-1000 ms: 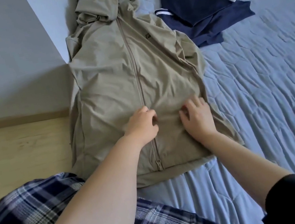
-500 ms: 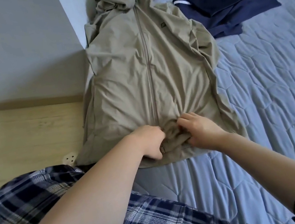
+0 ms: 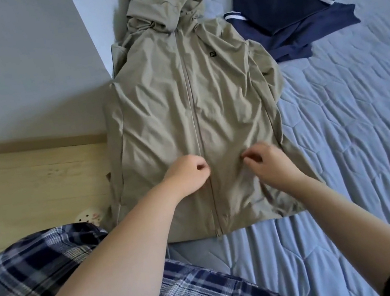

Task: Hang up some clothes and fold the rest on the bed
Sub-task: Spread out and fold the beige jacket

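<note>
I've got the bed (image 3: 361, 149) under both hands, the beige jacket (image 3: 175, 104) flat on it, zipped, stretching ahead of them. Navy clothes (image 3: 295, 15) lie beyond the right hand (image 3: 268, 164). It and the left hand (image 3: 187, 175) flank the zipper, fingers curled; whether they pinch cloth, I can't tell.

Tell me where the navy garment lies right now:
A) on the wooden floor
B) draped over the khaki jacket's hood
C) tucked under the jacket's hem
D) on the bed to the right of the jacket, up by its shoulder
D: the navy garment lies crumpled on the blue bedspread, to the right of the khaki jacket and level with its shoulder.
</note>
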{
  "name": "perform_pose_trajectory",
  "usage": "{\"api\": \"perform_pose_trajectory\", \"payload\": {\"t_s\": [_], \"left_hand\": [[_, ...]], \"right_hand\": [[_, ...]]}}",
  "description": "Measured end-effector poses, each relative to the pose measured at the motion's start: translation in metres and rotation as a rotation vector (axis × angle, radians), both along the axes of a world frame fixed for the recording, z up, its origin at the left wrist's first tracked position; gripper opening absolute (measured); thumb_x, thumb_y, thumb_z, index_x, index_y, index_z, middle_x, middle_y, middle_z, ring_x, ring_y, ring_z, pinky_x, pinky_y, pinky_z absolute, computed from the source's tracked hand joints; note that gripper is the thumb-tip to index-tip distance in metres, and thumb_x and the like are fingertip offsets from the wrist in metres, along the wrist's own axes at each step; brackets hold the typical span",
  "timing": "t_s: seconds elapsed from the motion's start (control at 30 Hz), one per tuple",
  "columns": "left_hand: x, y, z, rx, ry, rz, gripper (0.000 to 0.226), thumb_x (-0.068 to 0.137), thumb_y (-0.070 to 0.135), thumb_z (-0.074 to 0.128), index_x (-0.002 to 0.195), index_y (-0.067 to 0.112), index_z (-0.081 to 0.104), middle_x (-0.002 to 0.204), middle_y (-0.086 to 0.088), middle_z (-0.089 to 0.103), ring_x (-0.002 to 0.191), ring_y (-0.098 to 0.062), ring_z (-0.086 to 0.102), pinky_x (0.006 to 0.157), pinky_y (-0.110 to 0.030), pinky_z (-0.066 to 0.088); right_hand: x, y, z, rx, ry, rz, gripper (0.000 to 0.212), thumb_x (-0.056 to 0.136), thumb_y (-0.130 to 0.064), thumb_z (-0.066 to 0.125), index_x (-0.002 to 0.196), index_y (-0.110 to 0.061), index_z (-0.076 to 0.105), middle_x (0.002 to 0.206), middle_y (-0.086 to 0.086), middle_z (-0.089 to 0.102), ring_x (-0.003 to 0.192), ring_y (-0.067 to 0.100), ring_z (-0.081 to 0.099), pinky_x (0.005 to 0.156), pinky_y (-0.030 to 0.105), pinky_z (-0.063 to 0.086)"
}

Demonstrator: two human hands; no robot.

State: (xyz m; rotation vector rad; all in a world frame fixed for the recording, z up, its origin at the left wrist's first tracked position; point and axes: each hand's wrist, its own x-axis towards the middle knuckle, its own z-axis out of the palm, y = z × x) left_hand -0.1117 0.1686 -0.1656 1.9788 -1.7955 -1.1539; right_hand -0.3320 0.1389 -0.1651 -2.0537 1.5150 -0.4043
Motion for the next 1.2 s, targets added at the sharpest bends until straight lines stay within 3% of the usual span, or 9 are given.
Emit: {"api": "perform_pose_trajectory", "payload": {"t_s": [0.13,0.27,0.43,0.67,0.73,0.87,0.97,1.1,1.2], "left_hand": [[0.008,-0.022,-0.012,-0.27,-0.261,0.003,0.032,0.09,0.019,0.047,0.118,0.023,0.063,0.12,0.002,0.055,0.114,-0.021,0.048,0.09,-0.033,0.043],[0.01,-0.048,-0.025,-0.27,-0.395,-0.117,0.051,0.096,0.029,0.044,0.146,0.024,0.034,0.155,-0.002,0.024,0.142,-0.019,0.018,0.114,-0.038,0.021],[0.007,-0.072,-0.036,-0.218,-0.378,-0.109,0.056,0.099,0.037,0.035,0.151,0.03,0.016,0.161,-0.001,0.0,0.147,-0.017,-0.002,0.117,-0.042,0.006],[0.008,-0.095,-0.039,-0.195,-0.333,-0.102,0.058,0.099,0.041,0.036,0.152,0.033,0.014,0.161,-0.001,-0.007,0.147,-0.018,-0.007,0.117,-0.044,0.002],[0.006,-0.098,-0.04,-0.175,-0.351,-0.121,0.058,0.099,0.041,0.035,0.152,0.033,0.012,0.16,-0.001,-0.009,0.147,-0.019,-0.008,0.116,-0.045,0.002],[0.004,-0.1,-0.041,-0.153,-0.358,-0.121,0.06,0.099,0.042,0.034,0.152,0.034,0.007,0.16,0.001,-0.01,0.147,-0.017,-0.009,0.116,-0.046,0.002],[0.005,-0.098,-0.042,-0.159,-0.353,-0.111,0.061,0.099,0.043,0.034,0.152,0.034,0.005,0.16,0.001,-0.009,0.147,-0.017,-0.008,0.116,-0.045,0.002],[0.005,-0.099,-0.043,-0.164,-0.389,-0.12,0.062,0.099,0.044,0.034,0.152,0.033,0.005,0.16,0.0,-0.009,0.147,-0.018,-0.008,0.116,-0.046,0.003],[0.005,-0.099,-0.044,-0.17,-0.402,-0.122,0.062,0.099,0.044,0.034,0.152,0.034,0.004,0.16,0.001,-0.01,0.147,-0.018,-0.008,0.116,-0.046,0.003]], "right_hand": [[0.009,-0.028,-0.019,-0.08,0.198,-0.063,0.023,0.09,-0.013,0.055,0.108,-0.003,0.066,0.109,0.012,0.055,0.107,0.031,0.049,0.092,0.033,0.038],[0.013,-0.077,-0.021,-0.095,-0.072,-0.395,0.018,0.094,-0.016,0.049,0.102,-0.007,0.063,0.103,0.007,0.052,0.096,0.025,0.053,0.072,0.02,0.031],[-0.01,-0.157,-0.019,0.023,-0.342,-1.023,0.035,0.097,-0.022,0.044,0.128,-0.006,0.05,0.135,0.012,0.047,0.108,0.024,0.053,0.086,0.027,0.037],[-0.023,-0.192,-0.015,0.482,-0.564,-0.957,0.009,0.09,-0.006,0.055,0.088,-0.001,0.061,0.067,0.007,0.057,0.06,0.019,0.056,0.066,0.032,0.053],[-0.034,-0.204,-0.002,0.53,-0.632,-0.991,0.021,0.095,-0.007,0.052,0.074,-0.009,0.05,0.052,0.002,0.055,0.046,0.012,0.055,0.047,0.018,0.045],[-0.051,-0.229,0.049,-0.148,-0.654,-1.019,0.03,0.088,0.003,0.043,0.064,-0.016,0.04,0.069,0.001,0.044,0.06,0.017,0.051,0.056,0.024,0.04],[-0.063,-0.233,0.068,-0.558,-0.701,-1.128,0.031,0.08,0.002,0.03,0.062,-0.022,0.028,0.074,-0.008,0.035,0.058,0.004,0.028,0.06,0.007,0.033],[-0.067,-0.235,0.043,-0.112,-0.807,-1.106,0.025,0.089,0.005,0.038,0.101,-0.011,0.052,0.122,0.014,0.055,0.102,0.017,0.05,0.084,0.021,0.036],[-0.072,-0.221,0.007,0.342,-0.956,-1.268,0.04,0.1,-0.015,0.035,0.137,-0.001,0.041,0.138,0.02,0.048,0.116,0.027,0.054,0.09,0.033,0.045]]}}
